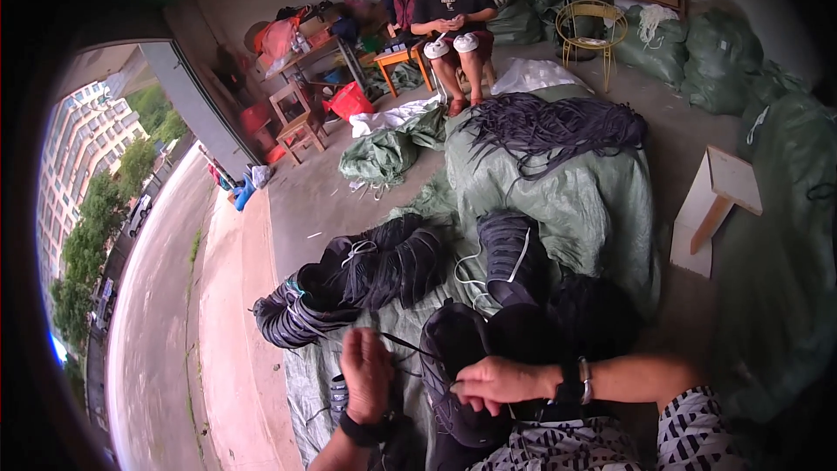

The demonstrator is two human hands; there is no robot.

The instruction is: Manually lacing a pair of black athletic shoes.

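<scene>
My left hand point(366, 375) is raised at the lower middle, fingers closed on a thin black shoelace point(401, 343). The lace runs taut to a dark shoe upper point(453, 340) in front of me. My right hand point(504, 383) lies across that upper, thumb and fingers pinched together at its edge. What the pinch holds is too small to make out. Just beyond stands a stack of nested dark shoe uppers point(510, 257) tied with white cord. Further left, more nested uppers point(384, 266) lie in a curved bundle, also tied with cord.
A heap of dark laces point(558, 126) tops a green woven sack point(558, 201) ahead. Another person point(453, 13) sits at the back, hands together. A wooden stand point(719, 201) is at right, beside large green sacks point(776, 244). A wooden chair point(299, 118) stands near the open doorway.
</scene>
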